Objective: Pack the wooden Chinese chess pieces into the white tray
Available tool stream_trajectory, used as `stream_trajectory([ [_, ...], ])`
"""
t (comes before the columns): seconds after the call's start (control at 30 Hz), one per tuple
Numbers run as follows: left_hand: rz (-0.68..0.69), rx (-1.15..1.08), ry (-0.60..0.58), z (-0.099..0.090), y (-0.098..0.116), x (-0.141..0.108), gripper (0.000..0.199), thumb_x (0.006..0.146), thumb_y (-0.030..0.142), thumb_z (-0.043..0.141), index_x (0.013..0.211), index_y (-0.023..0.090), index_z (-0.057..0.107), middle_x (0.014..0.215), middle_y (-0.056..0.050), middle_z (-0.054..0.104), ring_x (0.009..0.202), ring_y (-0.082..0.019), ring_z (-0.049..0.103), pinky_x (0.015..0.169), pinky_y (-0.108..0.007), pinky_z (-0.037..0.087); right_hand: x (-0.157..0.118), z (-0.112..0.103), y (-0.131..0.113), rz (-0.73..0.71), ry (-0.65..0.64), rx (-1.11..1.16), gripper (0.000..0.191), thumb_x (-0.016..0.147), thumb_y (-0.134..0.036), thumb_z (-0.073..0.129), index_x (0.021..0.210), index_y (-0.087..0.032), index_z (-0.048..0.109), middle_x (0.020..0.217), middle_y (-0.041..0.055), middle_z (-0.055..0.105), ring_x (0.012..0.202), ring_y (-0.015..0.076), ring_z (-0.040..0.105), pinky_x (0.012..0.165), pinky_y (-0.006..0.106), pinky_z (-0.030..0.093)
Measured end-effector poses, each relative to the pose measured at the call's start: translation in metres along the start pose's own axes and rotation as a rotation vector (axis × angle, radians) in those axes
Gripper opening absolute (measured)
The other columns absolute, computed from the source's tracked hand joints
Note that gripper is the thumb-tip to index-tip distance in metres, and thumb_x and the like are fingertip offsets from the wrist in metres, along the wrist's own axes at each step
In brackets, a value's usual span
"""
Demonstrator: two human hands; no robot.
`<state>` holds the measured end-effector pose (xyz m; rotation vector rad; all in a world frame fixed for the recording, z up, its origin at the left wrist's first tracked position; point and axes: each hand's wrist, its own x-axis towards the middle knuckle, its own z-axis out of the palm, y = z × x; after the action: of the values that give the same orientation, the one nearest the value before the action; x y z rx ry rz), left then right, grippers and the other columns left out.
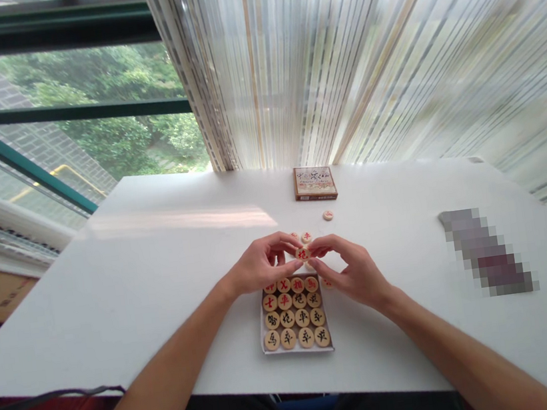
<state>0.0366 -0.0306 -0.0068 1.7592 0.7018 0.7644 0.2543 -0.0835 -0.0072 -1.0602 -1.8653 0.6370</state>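
A round wooden piece with a red character (303, 254) is pinched between my left hand (268, 259) and my right hand (345, 266), just beyond a shallow white box (299, 351). Rows of round pieces fill the part of the box that shows, red characters in the far rows and black ones in the near rows. Behind the held piece, a red-marked piece (306, 237) lies on the table, with another partly hidden by my left fingers. One more piece (328, 215) lies farther back. A piece beside the box is mostly covered by my right hand.
A printed box lid (315, 183) lies at the back of the white table (170, 259). A blurred-out dark object (489, 254) is on the right. Striped curtains (285, 62) and a window stand behind the table. A cable (47, 397) runs at the lower left.
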Motion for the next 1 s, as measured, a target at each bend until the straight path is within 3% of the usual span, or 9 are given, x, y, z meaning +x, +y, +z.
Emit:
stream_trajectory([
  [0.3,0.032,0.110,-0.015,-0.0018,-0.0008,0.0002,0.030,0.083,0.032,0.074,0.110,0.018,0.070,0.091,-0.005,0.072,0.056,-0.005,0.051,0.051,-0.018,0.040,0.0012,0.0032,-0.0006,0.180,-0.046,0.198,0.015,0.093,-0.034,0.066,0.102,-0.022,0.065,0.095,0.0052,0.072,0.087,0.0192,0.070,0.080,0.035,0.060],
  [0.5,0.069,0.155,-0.019,-0.0008,0.0008,0.0000,0.030,0.083,0.029,0.072,0.111,0.018,0.070,0.094,-0.006,0.072,0.062,-0.008,0.057,0.052,-0.018,0.043,0.0012,0.0055,-0.0008,0.252,-0.061,0.269,0.017,0.093,-0.037,0.065,0.100,-0.021,0.063,0.095,0.0052,0.072,0.087,0.0193,0.071,0.078,0.034,0.060],
  [1.0,0.165,0.385,0.054,0.0022,-0.0008,-0.0041,0.030,0.083,0.027,0.070,0.112,0.021,0.070,0.090,-0.002,0.074,0.060,-0.009,0.053,0.058,-0.021,0.047,0.0028,0.0033,-0.0037,0.252,-0.065,0.241,0.017,0.093,-0.038,0.066,0.096,-0.021,0.060,0.091,0.0043,0.070,0.086,0.0195,0.070,0.079,0.035,0.060],
])
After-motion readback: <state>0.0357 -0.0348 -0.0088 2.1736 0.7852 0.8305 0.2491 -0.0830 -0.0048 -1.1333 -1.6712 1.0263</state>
